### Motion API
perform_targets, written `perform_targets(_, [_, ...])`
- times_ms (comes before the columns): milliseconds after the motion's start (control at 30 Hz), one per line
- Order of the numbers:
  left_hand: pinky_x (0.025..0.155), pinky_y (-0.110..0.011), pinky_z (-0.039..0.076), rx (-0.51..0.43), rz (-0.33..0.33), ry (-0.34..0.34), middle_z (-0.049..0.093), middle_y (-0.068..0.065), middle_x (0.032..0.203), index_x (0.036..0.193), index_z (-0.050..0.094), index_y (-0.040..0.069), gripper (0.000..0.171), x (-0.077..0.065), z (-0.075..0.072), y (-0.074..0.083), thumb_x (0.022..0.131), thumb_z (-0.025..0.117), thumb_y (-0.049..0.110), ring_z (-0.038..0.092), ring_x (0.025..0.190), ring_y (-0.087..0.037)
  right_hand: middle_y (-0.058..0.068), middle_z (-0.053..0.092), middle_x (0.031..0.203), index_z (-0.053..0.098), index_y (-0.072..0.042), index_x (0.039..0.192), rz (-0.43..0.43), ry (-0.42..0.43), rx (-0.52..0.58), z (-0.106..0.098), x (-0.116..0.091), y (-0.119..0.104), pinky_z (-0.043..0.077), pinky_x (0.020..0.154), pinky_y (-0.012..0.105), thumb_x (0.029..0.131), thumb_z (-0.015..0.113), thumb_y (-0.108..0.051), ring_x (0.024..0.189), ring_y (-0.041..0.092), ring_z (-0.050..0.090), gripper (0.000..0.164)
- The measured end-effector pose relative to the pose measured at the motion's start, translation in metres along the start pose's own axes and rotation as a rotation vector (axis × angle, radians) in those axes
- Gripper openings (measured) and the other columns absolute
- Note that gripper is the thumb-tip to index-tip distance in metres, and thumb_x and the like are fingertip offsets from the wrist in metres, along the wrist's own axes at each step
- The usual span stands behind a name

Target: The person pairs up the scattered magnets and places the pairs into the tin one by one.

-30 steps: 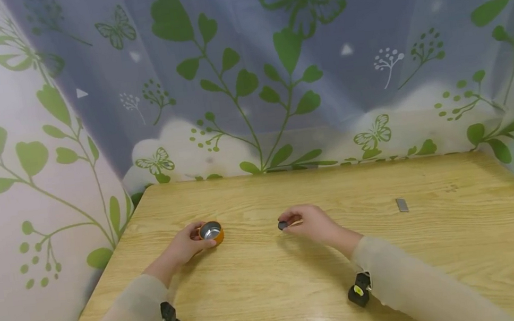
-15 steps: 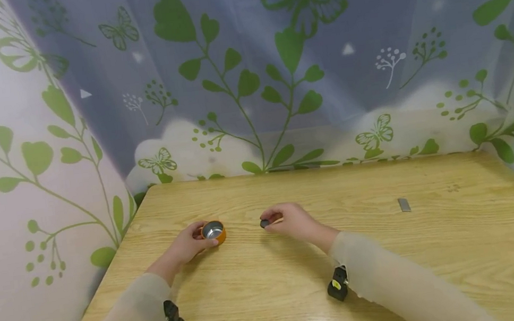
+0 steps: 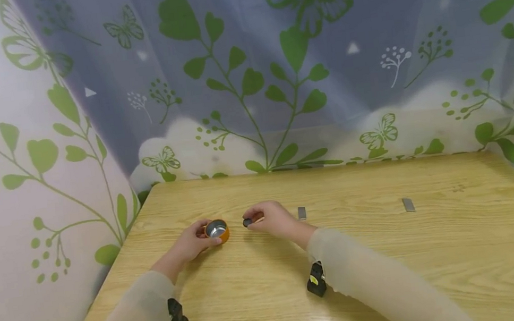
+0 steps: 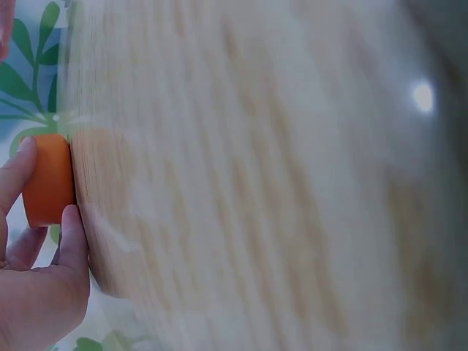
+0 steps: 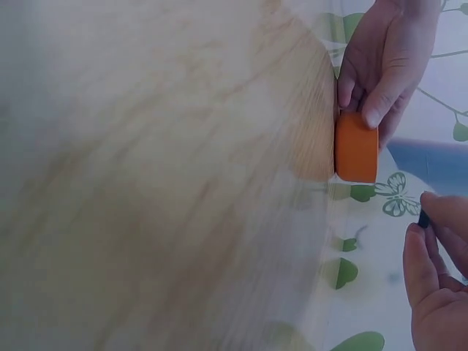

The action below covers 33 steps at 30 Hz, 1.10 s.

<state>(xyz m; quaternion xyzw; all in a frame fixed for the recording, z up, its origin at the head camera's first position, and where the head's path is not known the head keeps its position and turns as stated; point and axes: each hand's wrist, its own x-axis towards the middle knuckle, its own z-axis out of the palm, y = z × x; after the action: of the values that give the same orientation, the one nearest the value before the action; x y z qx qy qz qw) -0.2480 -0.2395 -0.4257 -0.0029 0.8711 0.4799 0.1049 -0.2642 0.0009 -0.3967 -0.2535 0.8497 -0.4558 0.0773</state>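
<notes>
A small orange bowl point(image 3: 224, 236) with a shiny metal inside stands upright on the left part of the table. My left hand point(image 3: 191, 242) grips its side, thumb at the front and fingers behind. In the left wrist view its orange wall point(image 4: 50, 179) shows between thumb and fingers. Just right of the bowl, my right hand point(image 3: 271, 220) pinches a small dark round disc point(image 3: 247, 222) between thumb and fingertips. The right wrist view has this disc point(image 5: 423, 218) edge-on, held higher than the table surface and apart from the bowl.
A small grey rectangular plate point(image 3: 302, 213) lies behind my right wrist. Another grey plate point(image 3: 408, 204) lies farther right on the wooden table point(image 3: 255, 300). A leaf-patterned curtain point(image 3: 246, 76) hangs behind the table's back edge and along its left side.
My right hand has moved left with the disc, close to the bowl. The nearer grey plate, hidden behind that hand before, now shows. My left hand keeps its hold on the bowl.
</notes>
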Motion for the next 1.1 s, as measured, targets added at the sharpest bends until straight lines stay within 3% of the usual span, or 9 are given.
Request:
perform_targets(333, [0.088,-0.037,0.045,-0.032,-0.013,-0.005,0.05,-0.023,0.123,0.135,0.04,-0.002,0.064,-0.002,0.002,0.001,0.083,0.072,0.019,0.049,0.111,-0.031,0.011,0.066,0.103,0.067,0.003,0.105,-0.069,-0.045,-0.039,0.026,0.024,-0.01,0.049,0.078,0.026,0.083,0.068,0.0,0.092,0.021,0.063,0.023])
perform_targets(767, [0.088,-0.038,0.046,-0.051,-0.009,0.001,0.048,-0.025,0.125,0.138,0.037,-0.002,0.065,-0.002,0.002,0.0,0.085,0.069,0.015,0.049,0.112,-0.032,0.006,0.065,0.104,0.07,-0.005,0.102,-0.037,-0.053,-0.139,0.048,0.041,-0.022,0.048,0.074,0.023,0.082,0.07,-0.004,0.088,0.016,0.06,0.019])
perform_targets(1100, [0.088,-0.038,0.046,-0.064,-0.01,0.001,0.048,-0.025,0.124,0.138,0.037,-0.002,0.065,-0.002,0.001,0.0,0.084,0.07,0.014,0.049,0.111,-0.032,0.007,0.064,0.103,0.069,-0.004,0.101,-0.006,-0.033,-0.069,0.055,0.046,-0.015,0.049,0.077,0.026,0.083,0.07,-0.003,0.09,0.019,0.061,0.019])
